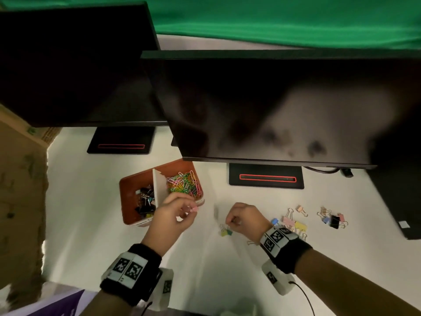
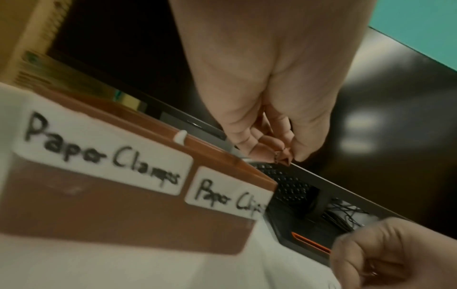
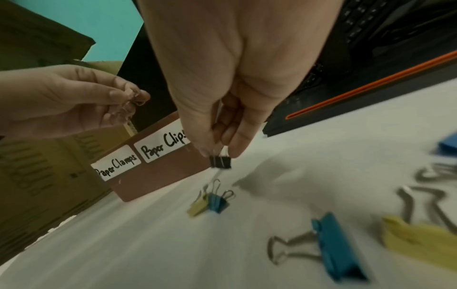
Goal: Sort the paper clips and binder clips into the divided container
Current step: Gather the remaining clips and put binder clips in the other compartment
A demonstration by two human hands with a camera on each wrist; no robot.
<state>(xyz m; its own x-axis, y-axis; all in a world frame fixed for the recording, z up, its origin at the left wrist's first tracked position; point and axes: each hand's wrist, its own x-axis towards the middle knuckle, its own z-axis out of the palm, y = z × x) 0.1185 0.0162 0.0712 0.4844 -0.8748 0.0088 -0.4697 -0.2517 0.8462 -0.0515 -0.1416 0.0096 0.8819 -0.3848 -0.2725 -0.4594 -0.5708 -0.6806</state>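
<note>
Head view showed the divided container (image 1: pixel 127 185) on the white desk (image 1: pixel 91 224), in front of two dark monitors, and we noted its two sections already partly filled: coloured paper clips (image 1: pixel 183 181) heaped in the right section, dark binder clips (image 1: pixel 145 199) in the left, with a white divider (image 1: pixel 158 190) between them. The left wrist view gave the labels on the container's front wall as "Paper Clamps" (image 2: pixel 99 154) and "Paper Clips" (image 2: pixel 227 197), matching that split. The left hand (image 1: pixel 175 215) was raised just beside the container's near edge, fingers and thumb pinched on a small pink binder clip (image 1: pixel 194 209). The right hand (image 3: pixel 222 88) was low over the desk, fingertips pinched on a small black binder clip (image 3: pixel 220 162), directly above a yellow and blue pair (image 3: pixel 209 203) lying on the desk. To the right, well apart from the container, we counted two loose groups of binder clips still unsorted (image 1: pixel 293 222) (image 1: pixel 332 218), mixed pastel and black. We saw no loose paper clips on the desk, though blur made small items hard to tell. We judged the paper clip half essentially done and the binder clip half well under way, with the two held clips, the pair and both groups left to go into the left section.
</note>
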